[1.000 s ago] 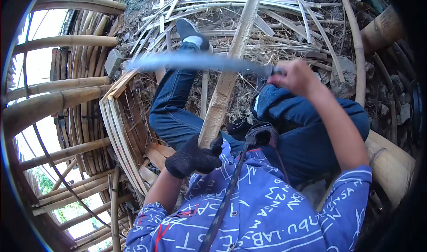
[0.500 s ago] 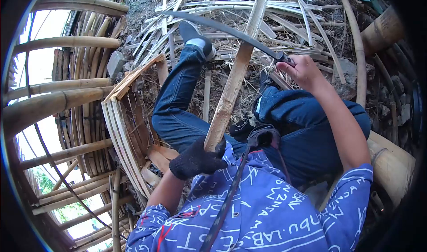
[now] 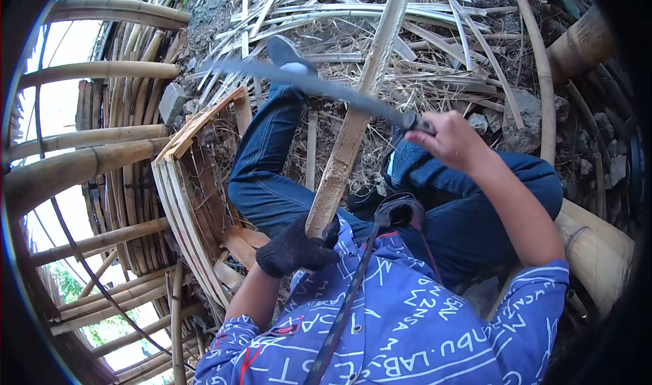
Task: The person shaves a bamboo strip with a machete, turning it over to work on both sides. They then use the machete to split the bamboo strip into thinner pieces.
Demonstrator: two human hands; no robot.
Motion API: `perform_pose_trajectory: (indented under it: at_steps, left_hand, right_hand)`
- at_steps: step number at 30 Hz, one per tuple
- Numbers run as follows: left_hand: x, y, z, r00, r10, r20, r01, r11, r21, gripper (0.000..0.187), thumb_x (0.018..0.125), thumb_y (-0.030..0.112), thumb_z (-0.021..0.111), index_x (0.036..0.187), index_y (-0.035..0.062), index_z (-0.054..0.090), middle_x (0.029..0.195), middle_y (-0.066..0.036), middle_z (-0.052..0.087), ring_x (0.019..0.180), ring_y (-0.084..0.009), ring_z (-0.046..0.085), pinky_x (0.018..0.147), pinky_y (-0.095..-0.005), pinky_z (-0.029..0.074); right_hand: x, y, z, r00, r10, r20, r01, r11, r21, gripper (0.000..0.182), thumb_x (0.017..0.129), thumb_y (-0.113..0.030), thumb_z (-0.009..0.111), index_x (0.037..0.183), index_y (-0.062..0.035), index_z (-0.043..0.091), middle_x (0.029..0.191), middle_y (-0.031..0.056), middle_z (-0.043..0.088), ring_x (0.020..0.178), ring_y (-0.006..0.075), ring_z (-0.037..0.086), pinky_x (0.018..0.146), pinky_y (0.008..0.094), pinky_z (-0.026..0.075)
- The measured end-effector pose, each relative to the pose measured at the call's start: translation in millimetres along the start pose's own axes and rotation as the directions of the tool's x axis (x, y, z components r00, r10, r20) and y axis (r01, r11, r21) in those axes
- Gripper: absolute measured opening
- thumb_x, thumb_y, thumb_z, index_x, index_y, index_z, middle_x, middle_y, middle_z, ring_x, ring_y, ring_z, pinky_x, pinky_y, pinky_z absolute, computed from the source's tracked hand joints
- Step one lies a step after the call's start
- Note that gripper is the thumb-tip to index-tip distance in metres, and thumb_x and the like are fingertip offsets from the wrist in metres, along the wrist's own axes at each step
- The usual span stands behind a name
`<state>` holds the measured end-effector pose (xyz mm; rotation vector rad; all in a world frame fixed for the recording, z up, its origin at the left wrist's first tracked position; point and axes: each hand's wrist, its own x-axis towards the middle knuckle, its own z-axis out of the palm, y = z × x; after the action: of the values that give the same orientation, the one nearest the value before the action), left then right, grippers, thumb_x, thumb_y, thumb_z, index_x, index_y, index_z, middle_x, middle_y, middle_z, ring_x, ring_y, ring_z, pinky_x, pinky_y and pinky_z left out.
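My left hand (image 3: pixel 297 247), in a black knitted glove, is closed round the lower end of a long bamboo strip (image 3: pixel 348 144). The strip slopes up and to the right between my legs, past the top of the view. Bare, my right hand (image 3: pixel 448 139) grips the dark handle of a long knife (image 3: pixel 309 82). Its blade points to the upper left and lies across the strip in this view; motion blurs it, and whether it touches the strip I cannot tell.
Split bamboo strips (image 3: pixel 326 11) litter the ground ahead. To the left stand a wooden crate (image 3: pixel 178 201) and bamboo poles (image 3: pixel 102 69). A grey stone (image 3: pixel 172 103) lies above the crate. A thick bamboo pole (image 3: pixel 601 249) is at the right.
The knife and my right hand have moved down and slightly left, nearer my body. The bamboo strip has shifted slightly left with my left hand.
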<state>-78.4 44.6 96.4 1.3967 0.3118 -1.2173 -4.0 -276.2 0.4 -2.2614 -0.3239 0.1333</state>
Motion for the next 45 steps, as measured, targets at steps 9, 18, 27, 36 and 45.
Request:
perform_pose_trajectory:
  at_steps: [9,18,27,36,45]
  left_hand:
    - [-16,-24,-13,1.000,-0.027,-0.003,0.028,0.996,0.085,0.037,0.071,0.001,0.077,0.096,0.0094,0.052,0.081,0.002,0.053,0.071,-0.0057,0.049,0.059,-0.0235,0.043]
    - [-21,-6,-1,0.996,-0.041,-0.081,0.063,0.956,0.287,0.031,0.071,0.005,0.077,0.087,0.0090,0.050,0.076,0.003,0.050,0.067,-0.0065,0.047,0.056,-0.0245,0.041]
    - [-6,-10,3,0.995,0.076,-0.072,-0.037,0.898,0.438,0.028,0.072,0.002,0.074,0.079,0.0093,0.048,0.072,0.003,0.049,0.067,-0.0052,0.047,0.056,-0.0244,0.041]
    - [-24,-31,-6,0.987,-0.100,-0.125,0.148,0.869,0.473,0.029,0.074,0.008,0.078,0.077,0.0094,0.049,0.068,0.004,0.050,0.062,-0.0053,0.047,0.054,-0.0249,0.040]
    - [-8,-49,-30,0.966,0.025,-0.257,0.139,0.786,0.602,0.030,0.075,0.015,0.077,0.072,0.0091,0.047,0.066,0.005,0.049,0.064,-0.0062,0.048,0.056,-0.0243,0.040]
  right_hand:
    - [28,39,-16,0.991,0.072,-0.114,-0.067,0.997,0.047,0.048,0.082,-0.051,0.066,0.076,-0.0038,0.064,0.062,0.0166,0.060,0.059,0.0338,0.062,0.053,0.0394,0.047]
    - [32,37,-18,0.995,-0.028,-0.096,0.026,1.000,-0.015,0.053,0.081,-0.056,0.063,0.073,-0.0035,0.066,0.061,0.0165,0.061,0.059,0.0344,0.063,0.054,0.0413,0.047]
    - [2,-19,-10,0.999,0.020,0.035,-0.019,0.999,-0.031,0.059,0.079,-0.063,0.061,0.070,-0.0049,0.064,0.057,0.0160,0.059,0.058,0.0359,0.062,0.055,0.0422,0.048]
    - [26,48,-32,0.943,0.188,-0.276,-0.189,0.982,0.021,0.063,0.081,-0.064,0.058,0.066,-0.0026,0.062,0.056,0.0158,0.058,0.058,0.0336,0.063,0.055,0.0413,0.048]
    - [6,-13,0,0.991,0.031,0.133,-0.023,0.998,-0.062,0.064,0.081,-0.066,0.055,0.068,-0.0035,0.063,0.063,0.0184,0.062,0.067,0.0375,0.064,0.062,0.0448,0.051]
